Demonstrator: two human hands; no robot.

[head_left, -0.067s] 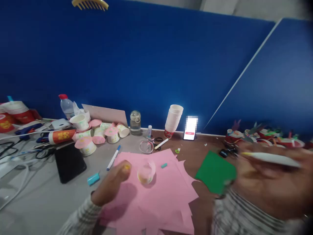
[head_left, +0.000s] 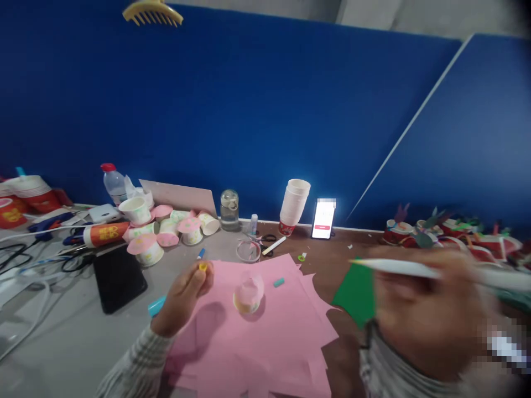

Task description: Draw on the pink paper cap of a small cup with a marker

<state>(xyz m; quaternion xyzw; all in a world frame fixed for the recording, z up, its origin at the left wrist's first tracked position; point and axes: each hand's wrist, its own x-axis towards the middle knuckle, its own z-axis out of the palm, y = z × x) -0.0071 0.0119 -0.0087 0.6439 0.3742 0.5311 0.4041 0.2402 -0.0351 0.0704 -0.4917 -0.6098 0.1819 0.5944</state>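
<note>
My left hand is raised over the pink paper sheets, its fingertips pinched on a small yellow cap. A small paper cup lies on its side on the pink paper just right of that hand. My right hand is blurred, close to the camera at the right, and grips a long white marker pointing left. A green sheet lies partly behind it.
A black tablet, a teal cap and cables lie at the left. Decorated cups, a water bottle, a glass jar, stacked paper cups, a lit phone, scissors and tape line the blue wall.
My left hand has lifted a little and moved left with the yellow cap. My right hand with the marker has shifted left, covering more of the green sheet.
</note>
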